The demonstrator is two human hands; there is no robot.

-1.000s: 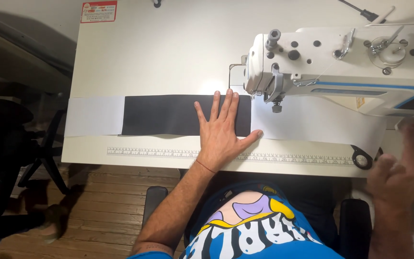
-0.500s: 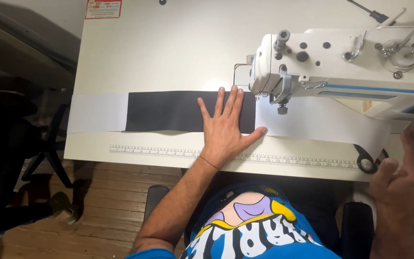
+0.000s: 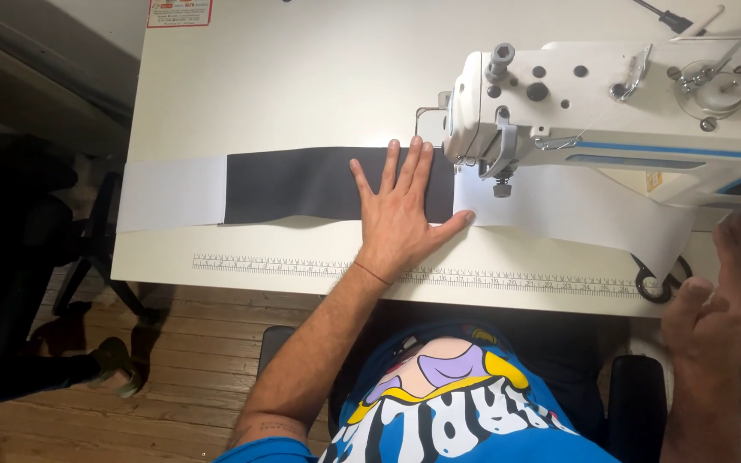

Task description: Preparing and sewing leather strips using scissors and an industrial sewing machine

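My left hand (image 3: 402, 219) lay spread flat on the dark strip (image 3: 302, 183), which ran leftward; my right hand (image 3: 726, 300), loosely curled and empty, sat lower right.

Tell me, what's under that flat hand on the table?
The left hand lies flat on the dark cloth, which sits on a white strip. The cloth's part beneath the palm is hidden.

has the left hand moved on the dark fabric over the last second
No. The left hand stays flat on the dark fabric, fingertips just left of the sewing machine head.
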